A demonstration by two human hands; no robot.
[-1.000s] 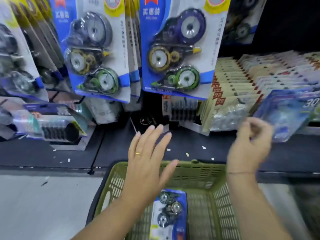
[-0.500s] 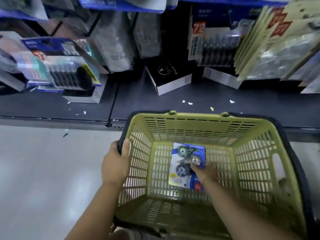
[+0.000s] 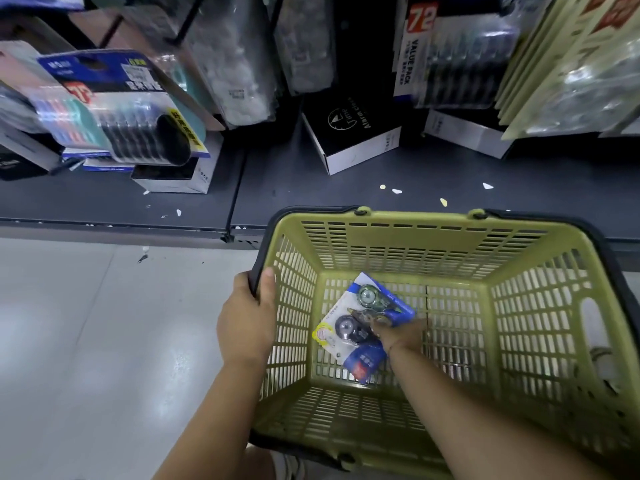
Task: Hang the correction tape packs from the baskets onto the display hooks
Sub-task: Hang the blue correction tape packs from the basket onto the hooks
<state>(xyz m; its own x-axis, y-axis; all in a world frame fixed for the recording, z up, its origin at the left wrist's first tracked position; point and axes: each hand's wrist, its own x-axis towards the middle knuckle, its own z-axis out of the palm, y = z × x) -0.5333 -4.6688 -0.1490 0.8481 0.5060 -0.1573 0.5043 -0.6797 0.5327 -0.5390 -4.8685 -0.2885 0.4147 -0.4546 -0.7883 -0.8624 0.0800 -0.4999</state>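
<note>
So closest to us it's just our two bare forearms reaching down and forward. Our left hand (image 3: 247,323) is clamped on the left side of the basket (image 3: 540,306): thumb hooked over the top onto the inside, the other fingers wrapped round the outside where the black handle (image 3: 258,258) runs along the rim. Our right hand (image 3: 401,336) is down inside the basket, right at the bottom, and it's got hold of the pack (image 3: 341,329). The thumb lies on the face of the card and the other fingers are curled in at its right edge, though we can't really see them. The pack is the only thing in there, a blue and white card with three tape rollers under a blister, lying skewed on the basket floor, left of the middle, red and blue header end pointing back at us. The basket is olive green, slotted all round, with a pale tiled floor (image 3: 86,341) to its left. Its far rim is up by a dark shelf (image 3: 450,181), which has a few small white scraps (image 3: 396,191) on it. Further back on the shelf there's a black box (image 3: 349,133) with a white side. Left of it a pen pack (image 3: 114,116) marked 72 leans over some other boxes, and a value pack (image 3: 446,57) also marked 72 hangs at the upper right among blurry bagged stuff.
</note>
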